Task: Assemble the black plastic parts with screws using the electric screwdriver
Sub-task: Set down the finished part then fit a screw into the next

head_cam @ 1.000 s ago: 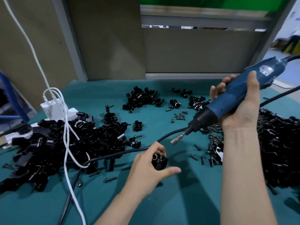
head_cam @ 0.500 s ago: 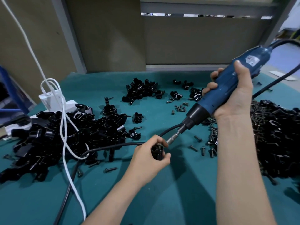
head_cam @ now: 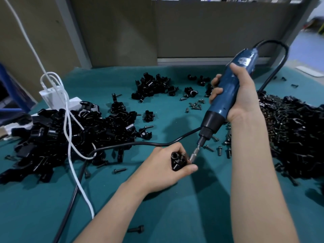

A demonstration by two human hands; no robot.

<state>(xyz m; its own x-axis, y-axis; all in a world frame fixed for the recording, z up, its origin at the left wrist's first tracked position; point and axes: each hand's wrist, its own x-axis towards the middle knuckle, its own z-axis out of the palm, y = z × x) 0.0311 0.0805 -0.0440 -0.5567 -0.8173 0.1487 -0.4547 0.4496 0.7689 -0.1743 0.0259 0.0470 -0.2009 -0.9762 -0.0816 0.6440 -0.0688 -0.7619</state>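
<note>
The black plastic part (head_cam: 177, 161) sits in your left hand (head_cam: 163, 165), near the middle of the green table (head_cam: 175, 207). Your fingers and thumb are curled around it and grasp it just above the surface. Your right hand (head_cam: 243, 95) is wrapped firmly around the blue body of the electric screwdriver (head_cam: 226, 99), which is tilted with its tip down and to the left. The metal bit (head_cam: 193, 155) touches the right side of the part, close to your left thumb.

At the left lies a big pile of black parts (head_cam: 52, 141), and a white cable (head_cam: 70, 137) and a black cable (head_cam: 122, 145) cross over it. A smaller pile (head_cam: 152, 86) lies at the far side. A dark heap (head_cam: 294, 137) fills the right side. Loose screws (head_cam: 195, 104) are scattered between the piles, and one screw (head_cam: 136, 229) lies at the near edge.
</note>
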